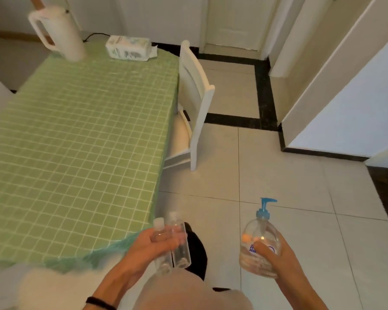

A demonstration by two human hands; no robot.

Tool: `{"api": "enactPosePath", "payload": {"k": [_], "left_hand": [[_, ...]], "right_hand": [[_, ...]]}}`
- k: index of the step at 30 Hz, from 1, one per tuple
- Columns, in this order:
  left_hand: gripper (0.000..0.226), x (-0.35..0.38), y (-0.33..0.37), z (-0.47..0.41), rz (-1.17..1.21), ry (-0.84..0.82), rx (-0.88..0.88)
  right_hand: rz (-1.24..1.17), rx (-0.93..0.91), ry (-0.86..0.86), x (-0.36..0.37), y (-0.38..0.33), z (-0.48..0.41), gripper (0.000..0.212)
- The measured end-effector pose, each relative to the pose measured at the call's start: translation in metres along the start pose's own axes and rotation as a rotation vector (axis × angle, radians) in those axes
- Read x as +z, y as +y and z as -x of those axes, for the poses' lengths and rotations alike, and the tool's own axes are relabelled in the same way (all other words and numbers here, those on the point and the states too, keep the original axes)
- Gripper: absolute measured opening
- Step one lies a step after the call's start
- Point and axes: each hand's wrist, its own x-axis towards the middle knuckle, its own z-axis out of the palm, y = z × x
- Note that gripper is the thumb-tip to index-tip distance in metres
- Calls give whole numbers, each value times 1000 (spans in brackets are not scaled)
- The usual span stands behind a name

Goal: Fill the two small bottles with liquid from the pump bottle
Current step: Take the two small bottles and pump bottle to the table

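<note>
Left hand (149, 246) and right hand (277, 259) are bare, as are both forearms. A thin black band (100, 302) circles the left wrist at seven o'clock. A plain pale beige garment (188, 294) shows at six o'clock.

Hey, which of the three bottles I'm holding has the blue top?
The big pump bottle in your right hand; the two small bottles in your left hand have pale caps.

Open stretch across the table (76, 135) from near edge to middle, jug (61, 34) and tissue pack (128, 48) standing at the table's far end, chair (196, 95) tucked against the table's right side, open tiled floor (289, 175) right of the table
</note>
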Motion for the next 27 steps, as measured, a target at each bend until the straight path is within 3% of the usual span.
{"api": "enactPosePath", "payload": {"k": [4,10,13,20,27], "left_hand": [[37,-30,29,-53,79,12,31],[68,-70,86,-113,139,81,93],[61,-88,109,-129,191,166,127],[37,-137,150,-169,269,415,206],[36,-186,191,-241,372,743,254]], "right_hand": [[93,-43,-41,29,-63,-58,73],[160,-85,-198,81,-164,-126,92],[203,-93,-319,113,-205,-162,98],[451,-128,-571,212,-295,-260,57],[695,-252,-850,331,-376,-366,70]]}}
